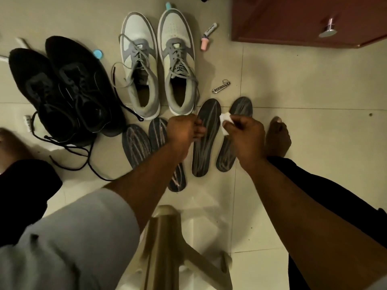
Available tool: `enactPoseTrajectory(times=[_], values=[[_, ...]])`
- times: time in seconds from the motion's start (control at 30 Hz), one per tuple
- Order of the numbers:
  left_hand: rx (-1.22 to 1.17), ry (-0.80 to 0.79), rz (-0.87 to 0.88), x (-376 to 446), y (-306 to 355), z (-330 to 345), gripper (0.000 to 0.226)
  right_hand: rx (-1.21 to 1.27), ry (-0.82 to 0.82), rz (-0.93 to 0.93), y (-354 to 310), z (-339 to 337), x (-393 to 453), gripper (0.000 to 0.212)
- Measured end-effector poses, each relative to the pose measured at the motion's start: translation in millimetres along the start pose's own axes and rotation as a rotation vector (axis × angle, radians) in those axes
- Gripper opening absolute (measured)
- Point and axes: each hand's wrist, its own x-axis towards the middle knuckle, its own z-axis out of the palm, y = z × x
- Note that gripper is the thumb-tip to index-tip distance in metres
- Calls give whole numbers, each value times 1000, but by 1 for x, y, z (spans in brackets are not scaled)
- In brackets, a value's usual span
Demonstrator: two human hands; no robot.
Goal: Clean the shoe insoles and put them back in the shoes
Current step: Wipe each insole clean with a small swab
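Observation:
Several dark striped insoles lie on the tiled floor. My left hand [185, 128] grips the left edge of one insole [204, 143] near its middle. My right hand [244, 132] pinches a small white wipe [225, 122] between that insole and another insole [232, 147] to its right. Two more insoles [137, 143] [158, 130] lie to the left, partly under my left forearm. A grey and white pair of shoes [159, 63] stands just behind the insoles. A black pair of shoes [67, 88] with loose laces sits further left.
A plastic stool [184, 254] stands under my arms. My bare feet [277, 137] [10, 143] flank the insoles. A nail clipper [221, 86], a small pink-capped tube [207, 36] and a blue cap [97, 53] lie on the floor. A brown cabinet [303, 19] is at the back right.

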Motion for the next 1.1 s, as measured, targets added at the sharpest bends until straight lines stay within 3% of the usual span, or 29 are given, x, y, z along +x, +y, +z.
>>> enactPoseTrajectory(times=[0.07, 0.2, 0.3, 0.37, 0.47, 0.57, 0.73, 0.87, 0.93, 1.1], values=[[293, 76, 162, 37, -3, 12, 12, 212, 41, 199, 8, -2, 12, 20], [954, 40, 372, 84, -6, 43, 27, 629, 55, 482, 21, -5, 28, 17], [1112, 131, 412, 101, -8, 62, 30, 832, 57, 605, 30, -3, 39, 14], [1088, 156, 391, 110, -12, 69, 27, 847, 11, 570, 32, -1, 43, 13], [960, 159, 313, 112, -12, 72, 28, 757, -73, 446, 29, 0, 43, 13], [721, 59, 334, 80, -3, 63, 20, 786, -40, 384, 15, -8, 35, 10], [115, -81, 404, -64, 40, -4, 3, 809, -117, 258, -51, -32, -11, 13], [-368, -273, 195, -187, 72, -80, 44, 849, -277, 78, -130, -47, -97, 15], [-509, -348, 186, -242, 83, -110, 63, 871, -351, 20, -161, -51, -151, 15], [-782, -486, 427, -346, 73, -163, 52, 931, -478, -61, -214, -50, -261, 15]])
